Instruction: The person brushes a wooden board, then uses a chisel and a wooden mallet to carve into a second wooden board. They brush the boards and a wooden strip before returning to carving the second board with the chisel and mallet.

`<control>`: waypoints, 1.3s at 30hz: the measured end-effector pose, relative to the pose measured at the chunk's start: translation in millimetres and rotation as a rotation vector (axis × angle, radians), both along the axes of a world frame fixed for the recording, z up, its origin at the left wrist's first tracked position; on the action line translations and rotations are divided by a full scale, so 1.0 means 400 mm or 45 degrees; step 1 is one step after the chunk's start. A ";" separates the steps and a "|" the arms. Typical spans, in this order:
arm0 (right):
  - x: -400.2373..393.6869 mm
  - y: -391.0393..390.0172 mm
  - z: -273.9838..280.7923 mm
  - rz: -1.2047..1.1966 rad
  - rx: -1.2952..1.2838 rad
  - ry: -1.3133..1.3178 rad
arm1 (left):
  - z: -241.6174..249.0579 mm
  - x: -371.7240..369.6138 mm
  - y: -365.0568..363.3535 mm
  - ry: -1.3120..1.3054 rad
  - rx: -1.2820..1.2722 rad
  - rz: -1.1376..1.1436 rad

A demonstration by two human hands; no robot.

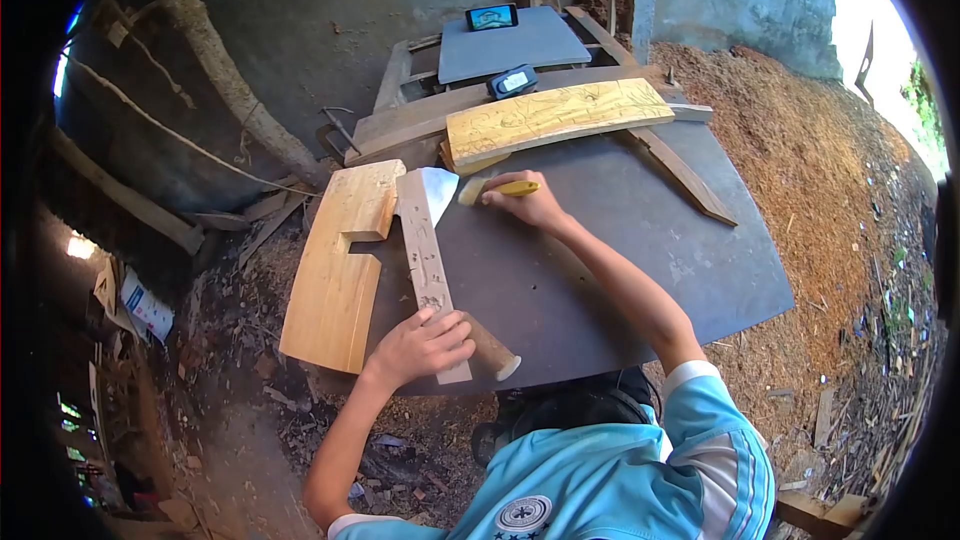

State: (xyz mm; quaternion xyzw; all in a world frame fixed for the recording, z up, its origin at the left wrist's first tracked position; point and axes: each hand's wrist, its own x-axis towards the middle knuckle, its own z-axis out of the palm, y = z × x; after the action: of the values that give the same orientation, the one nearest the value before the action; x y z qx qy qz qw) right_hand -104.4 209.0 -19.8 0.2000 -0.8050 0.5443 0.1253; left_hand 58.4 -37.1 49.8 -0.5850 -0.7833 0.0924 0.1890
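My right hand (528,204) grips a paintbrush (516,188) by its yellow handle, with the pale bristles low over the dark tabletop (590,260). My left hand (420,348) has its fingers closed over the lower part of a narrow wooden strip (424,250) marked with gouges. Partly under that strip lies a shiny, broad metal blade (440,192). A round wooden handle (490,348) with a pale end pokes out beside my left fingers. Left of the strip, a thick light board (335,270) with a square notch rests along the table's left edge.
A curved yellowish board (560,120) with drawn lines lies across the far side. Behind it are a dark device (511,82) and a phone (491,17) on a grey panel (510,48). A thin wood piece (685,175) sits at right. Sawdust (740,90) covers the ground.
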 end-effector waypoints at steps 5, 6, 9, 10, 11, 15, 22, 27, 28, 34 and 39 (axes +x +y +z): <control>0.019 0.207 -0.004 -0.515 0.026 -0.098 | -0.017 -0.016 -0.031 0.060 0.014 0.091; 0.030 0.254 0.012 -0.704 0.100 -0.108 | -0.018 -0.017 -0.038 0.077 -0.007 0.102; 0.077 0.333 0.061 -0.889 0.164 -0.071 | -0.050 -0.028 -0.063 0.040 0.049 0.198; 0.086 0.350 0.071 -0.881 0.156 -0.036 | -0.062 -0.033 -0.072 0.052 0.011 0.200; 0.088 0.336 0.072 -0.780 0.091 -0.004 | -0.073 -0.037 -0.080 0.069 0.023 0.181; 0.040 0.192 0.036 -0.202 0.013 0.061 | -0.081 -0.040 -0.078 0.112 0.041 0.178; -0.048 0.054 -0.010 -0.107 0.169 -0.047 | -0.073 -0.025 -0.073 -0.043 0.075 0.288; -0.046 0.201 -0.008 -0.401 0.386 -0.011 | -0.048 -0.014 -0.029 -0.150 -0.009 0.429; -0.034 0.234 -0.007 -0.482 0.383 0.010 | -0.042 -0.012 -0.024 -0.189 -0.024 0.467; 0.027 0.440 -0.009 -0.764 0.495 -0.029 | 0.017 0.013 -0.006 -0.367 -0.195 0.723; 0.162 0.516 0.143 -0.785 0.631 -0.318 | 0.088 0.003 0.006 -0.472 -0.290 0.780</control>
State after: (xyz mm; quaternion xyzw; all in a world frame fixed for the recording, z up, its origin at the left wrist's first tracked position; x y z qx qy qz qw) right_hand -39.7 415.5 37.2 -0.0940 -0.9429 0.2912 0.1318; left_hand 59.5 -34.7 85.0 -0.3476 -0.9276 0.1238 -0.0588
